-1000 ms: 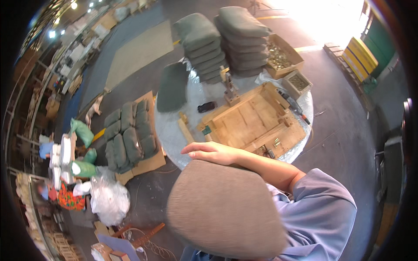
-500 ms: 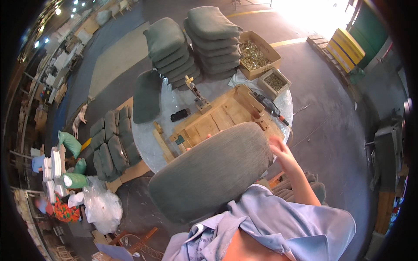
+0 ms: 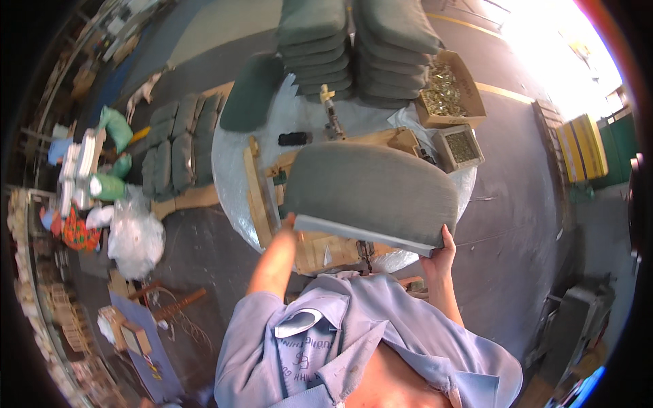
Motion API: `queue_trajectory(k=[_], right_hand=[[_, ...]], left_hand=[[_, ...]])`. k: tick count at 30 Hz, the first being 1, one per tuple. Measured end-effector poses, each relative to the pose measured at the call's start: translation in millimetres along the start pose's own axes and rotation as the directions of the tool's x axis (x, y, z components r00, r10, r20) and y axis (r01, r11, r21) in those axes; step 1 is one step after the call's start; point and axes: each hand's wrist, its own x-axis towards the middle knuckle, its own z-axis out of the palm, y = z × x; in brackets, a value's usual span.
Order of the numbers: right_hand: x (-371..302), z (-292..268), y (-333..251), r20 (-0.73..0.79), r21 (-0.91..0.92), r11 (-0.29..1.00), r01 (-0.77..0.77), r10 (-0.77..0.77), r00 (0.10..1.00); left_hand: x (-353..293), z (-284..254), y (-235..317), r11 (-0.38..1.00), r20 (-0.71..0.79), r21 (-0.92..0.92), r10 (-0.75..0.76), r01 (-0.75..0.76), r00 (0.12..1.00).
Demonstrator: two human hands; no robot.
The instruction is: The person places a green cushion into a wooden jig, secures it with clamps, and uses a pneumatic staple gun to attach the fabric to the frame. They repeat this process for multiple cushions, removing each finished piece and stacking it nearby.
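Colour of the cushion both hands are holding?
Grey-green fabric; the seat cushion shows best in the head view.

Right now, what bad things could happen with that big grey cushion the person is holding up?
The grey upholstered seat cushion is held only at its near edge by the left hand and right hand, so it might tip or slip. Under it lie a wooden frame and small tools on the round table; setting it down blind could knock them off.
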Motion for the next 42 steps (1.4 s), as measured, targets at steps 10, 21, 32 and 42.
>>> queue_trajectory(k=[10,21,32,42], right_hand=[[111.9,3.8,-35.7,0.14,-0.273,0.961,-0.049,0.09,0.986],[218.9,-0.8,33.7,-0.024,-0.683,0.712,-0.165,0.204,0.979],[254.4,73.7,-48.7,0.353,-0.908,-0.333,0.253,-0.283,0.892],[303.9,52.5,-34.3,0.644,-0.747,-0.362,0.558,-0.186,0.742]], left_hand=[[-60.4,37.0,-20.6,0.906,-0.289,-0.416,-0.214,0.08,0.933],[-12.1,35.5,25.3,0.706,-0.304,-0.677,-0.527,0.21,0.793],[100.6,-106.9,227.3,0.674,-0.541,-0.728,-0.457,-0.122,0.706],[203.3,-103.6,250.8,0.829,-0.419,-0.521,-0.455,0.202,0.786]])
